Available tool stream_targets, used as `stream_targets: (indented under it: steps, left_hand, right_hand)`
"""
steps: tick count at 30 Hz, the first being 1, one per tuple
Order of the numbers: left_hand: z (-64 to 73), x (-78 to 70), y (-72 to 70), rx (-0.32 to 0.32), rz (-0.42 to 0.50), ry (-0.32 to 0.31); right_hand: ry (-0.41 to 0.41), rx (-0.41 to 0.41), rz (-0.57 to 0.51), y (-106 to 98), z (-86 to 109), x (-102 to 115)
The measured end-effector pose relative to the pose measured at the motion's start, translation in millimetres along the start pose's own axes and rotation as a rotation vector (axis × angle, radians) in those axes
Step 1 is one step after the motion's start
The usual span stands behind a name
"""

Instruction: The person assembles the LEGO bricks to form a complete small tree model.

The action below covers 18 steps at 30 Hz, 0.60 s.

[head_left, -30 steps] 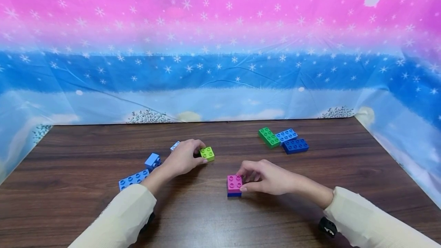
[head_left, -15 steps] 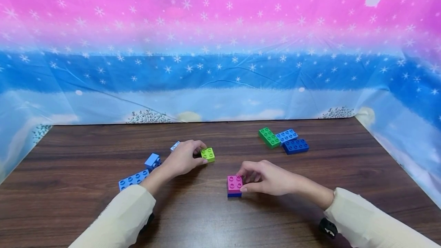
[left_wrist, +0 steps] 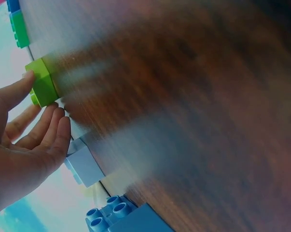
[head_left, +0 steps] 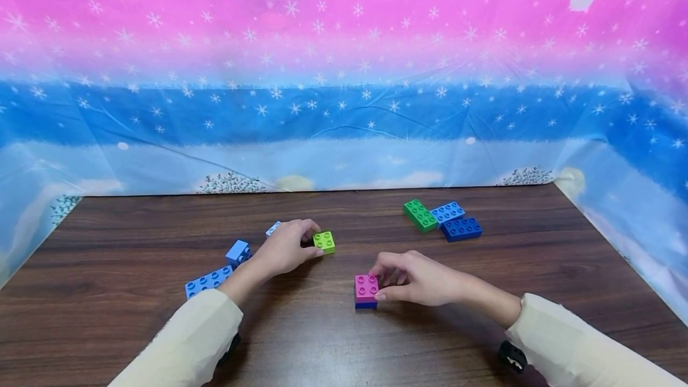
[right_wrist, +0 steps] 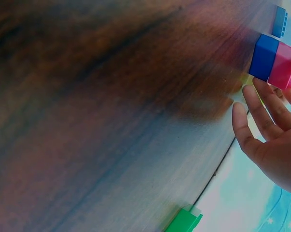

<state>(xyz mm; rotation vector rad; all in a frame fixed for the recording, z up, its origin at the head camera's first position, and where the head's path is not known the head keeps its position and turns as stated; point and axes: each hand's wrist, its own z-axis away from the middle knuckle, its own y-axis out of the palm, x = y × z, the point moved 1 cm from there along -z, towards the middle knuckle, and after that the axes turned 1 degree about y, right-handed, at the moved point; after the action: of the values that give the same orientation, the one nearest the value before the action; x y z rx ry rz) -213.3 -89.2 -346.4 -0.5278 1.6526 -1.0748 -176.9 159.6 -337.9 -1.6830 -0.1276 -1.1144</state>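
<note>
In the head view my left hand (head_left: 287, 246) pinches a lime green building brick (head_left: 324, 242) with four studs between thumb and index finger. The left wrist view has the thumb on one side of that lime brick (left_wrist: 43, 83), with the other fingers loosely bent beneath. Nearer to me, my right hand (head_left: 419, 278) holds a pink brick (head_left: 366, 287) by its right side. Under the pink one sits a dark blue brick (head_left: 366, 304), and the right wrist view shows the blue brick (right_wrist: 264, 57) joined to it. Both bricks stand on the table.
Left of the left hand lie a long light blue brick (head_left: 208, 280), a smaller blue brick (head_left: 238, 252) on its side and a partly hidden pale blue brick (head_left: 273, 228). At the back right are green (head_left: 420, 215), light blue (head_left: 447, 212) and dark blue (head_left: 461, 229) bricks. A patterned cloth (head_left: 344, 160) borders the wooden table (head_left: 322, 351).
</note>
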Motion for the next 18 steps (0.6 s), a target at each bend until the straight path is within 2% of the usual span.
stream_targets:
  steps: [18]
  left_hand:
    - [1.1, -4.0, -3.6, 0.009, -0.010, -0.001]
  right_hand:
    - [0.002, -0.001, -0.003, -1.4, -0.6, 0.9]
